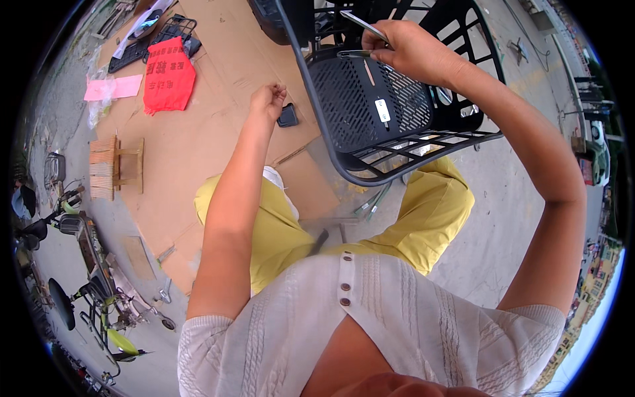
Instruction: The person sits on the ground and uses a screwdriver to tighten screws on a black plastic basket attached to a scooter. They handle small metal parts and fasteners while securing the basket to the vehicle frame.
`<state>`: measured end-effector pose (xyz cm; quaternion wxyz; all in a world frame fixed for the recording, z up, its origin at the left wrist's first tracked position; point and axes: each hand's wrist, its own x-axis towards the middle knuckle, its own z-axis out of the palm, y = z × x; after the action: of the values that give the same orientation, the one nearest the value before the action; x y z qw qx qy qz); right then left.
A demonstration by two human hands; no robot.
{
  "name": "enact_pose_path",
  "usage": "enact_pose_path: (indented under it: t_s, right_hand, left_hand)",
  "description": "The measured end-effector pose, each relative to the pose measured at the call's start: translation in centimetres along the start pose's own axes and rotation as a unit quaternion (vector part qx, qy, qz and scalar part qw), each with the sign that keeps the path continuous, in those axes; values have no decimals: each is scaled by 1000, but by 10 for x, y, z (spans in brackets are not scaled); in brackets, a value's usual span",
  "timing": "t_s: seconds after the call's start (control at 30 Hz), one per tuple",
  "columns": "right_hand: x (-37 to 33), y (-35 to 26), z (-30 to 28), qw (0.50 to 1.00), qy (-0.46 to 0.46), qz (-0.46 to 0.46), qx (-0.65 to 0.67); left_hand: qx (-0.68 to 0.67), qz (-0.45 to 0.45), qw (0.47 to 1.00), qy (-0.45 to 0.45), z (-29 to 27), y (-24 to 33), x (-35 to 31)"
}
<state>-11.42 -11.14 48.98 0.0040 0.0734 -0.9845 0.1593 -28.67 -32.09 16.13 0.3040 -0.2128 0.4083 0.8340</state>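
A large black plastic basket [344,173] with slotted walls stands in front of my knees, its rim towards me. My right hand [413,53] is over the basket's opening, closed round a slim metal tool [366,25] with two splayed arms; its exact kind is unclear. My left hand [268,102] is held above the cardboard, left of the basket, fingertips drawn together. Whatever is between those fingers is too small to make out. Beside it lies a small black plastic piece [288,116]. A white label [382,114] shows inside the basket.
Cardboard [225,40] covers the ground at left. On it are a red bag [169,76], a pink sheet [114,87] and a black wire rack [178,30]. A wooden stool [112,169] and a bicycle-like vehicle [92,264] stand farther left. Thin green strips [374,204] lie between my feet.
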Motion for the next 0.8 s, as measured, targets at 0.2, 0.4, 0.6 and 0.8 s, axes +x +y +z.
enact_pose_path:
  t_s: [0.2,0.4,0.6,0.8]
  right_hand:
    - [-57,-32,-88,974,183,-97,-92]
    - [-228,1,-109,745,532,110,388]
    - [-331,97,39,422,576,231,661]
    - [-356,91,112,267,530,294,749]
  left_hand:
    - [203,-75,973,-73,-60,-47,3]
    - [572,-308,748,-136,-58,-139,-79]
    - [312,-453,812,-195,-37,-255,-131]
    - [221,-345,906,-112,76,-373,-105]
